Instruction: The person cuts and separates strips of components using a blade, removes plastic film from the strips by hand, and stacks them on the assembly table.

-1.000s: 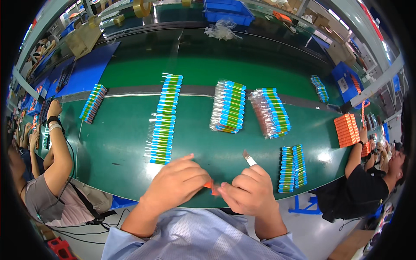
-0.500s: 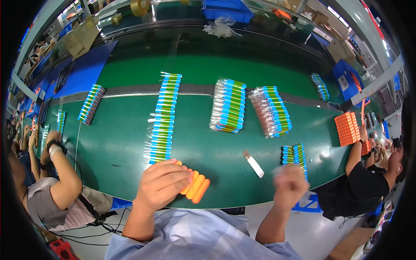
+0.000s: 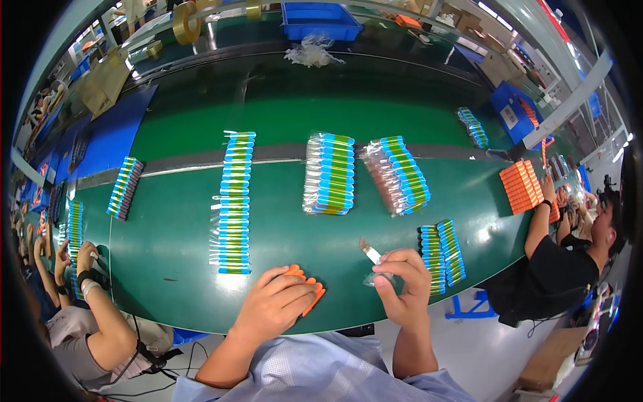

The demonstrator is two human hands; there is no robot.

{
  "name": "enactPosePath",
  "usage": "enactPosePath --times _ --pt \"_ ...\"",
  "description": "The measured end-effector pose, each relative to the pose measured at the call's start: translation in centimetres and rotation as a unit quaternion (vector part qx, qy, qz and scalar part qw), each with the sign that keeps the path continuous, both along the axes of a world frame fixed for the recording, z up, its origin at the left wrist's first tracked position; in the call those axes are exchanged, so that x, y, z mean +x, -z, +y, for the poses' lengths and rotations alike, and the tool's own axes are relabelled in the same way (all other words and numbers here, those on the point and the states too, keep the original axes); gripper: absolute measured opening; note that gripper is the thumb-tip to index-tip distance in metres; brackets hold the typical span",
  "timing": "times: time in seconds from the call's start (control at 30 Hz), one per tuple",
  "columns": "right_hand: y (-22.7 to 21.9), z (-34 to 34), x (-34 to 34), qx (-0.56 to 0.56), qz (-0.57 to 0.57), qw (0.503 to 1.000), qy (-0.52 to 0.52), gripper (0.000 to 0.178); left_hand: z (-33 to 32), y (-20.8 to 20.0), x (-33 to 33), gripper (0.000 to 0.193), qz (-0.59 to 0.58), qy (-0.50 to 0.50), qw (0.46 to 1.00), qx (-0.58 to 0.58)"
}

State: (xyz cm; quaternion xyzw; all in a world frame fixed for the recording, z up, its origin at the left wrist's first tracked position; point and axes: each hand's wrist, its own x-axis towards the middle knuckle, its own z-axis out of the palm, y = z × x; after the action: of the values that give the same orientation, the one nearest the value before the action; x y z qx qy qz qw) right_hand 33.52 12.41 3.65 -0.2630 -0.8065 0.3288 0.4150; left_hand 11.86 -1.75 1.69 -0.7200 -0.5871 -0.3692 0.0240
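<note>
On the green table, my left hand [image 3: 276, 305] lies curled over a short row of orange rounded sticks [image 3: 315, 299], hiding most of them. My right hand [image 3: 410, 281] has thumb and fingers closed around a small piece of clear plastic film [image 3: 376, 279]. Just beyond those fingertips lies a white-handled tool with a brownish tip [image 3: 369, 252]; its near end is covered, and whether the fingers touch it I cannot tell. To the right of this hand are two short rows of blue-and-green sticks [image 3: 443, 256].
A long row of blue-and-green sticks [image 3: 236, 208] runs away from me. Two film-wrapped bundles [image 3: 335, 175] [image 3: 405, 177] lie farther back. Orange stacked sticks [image 3: 521, 187] sit at the right by a co-worker [image 3: 569, 248]. Another person's arm [image 3: 107, 321] is at the left. A blue bin [image 3: 318, 25] stands behind.
My right hand has moved left, from beside the short blue-and-green rows to the white-handled tool. My left hand stays on the orange sticks, covering more of them. The whole view has shifted.
</note>
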Motion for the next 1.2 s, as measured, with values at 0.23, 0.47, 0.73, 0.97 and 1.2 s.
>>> enactPosePath --times 0.23,0.47,0.73,0.97,1.2 --pt "-0.6 -0.9 -0.6 -0.254 0.158 0.953 -0.051 0.016 -1.5 -0.8 -1.7 0.039 -0.042 0.044 0.987 -0.152" --pt "-0.7 -3.4 -4.2 -0.180 0.151 0.941 -0.245 0.022 -2.0 -4.2 -0.9 0.066 -0.402 0.101 0.895 -0.165" --pt "-5.3 0.6 -4.6 -0.040 0.084 0.993 -0.072 0.028 -3.7 -1.2 -4.0 0.051 -0.153 0.016 0.977 -0.145" --pt "-5.6 10.6 0.1 0.119 0.058 0.990 0.056 0.024 -3.4 0.0 -1.5 0.043 -0.045 0.012 0.986 -0.158" --pt "-0.2 26.2 2.4 -0.164 0.216 0.951 0.150 0.025 -2.5 0.2 -1.2 0.042 -0.115 0.042 0.989 -0.077"
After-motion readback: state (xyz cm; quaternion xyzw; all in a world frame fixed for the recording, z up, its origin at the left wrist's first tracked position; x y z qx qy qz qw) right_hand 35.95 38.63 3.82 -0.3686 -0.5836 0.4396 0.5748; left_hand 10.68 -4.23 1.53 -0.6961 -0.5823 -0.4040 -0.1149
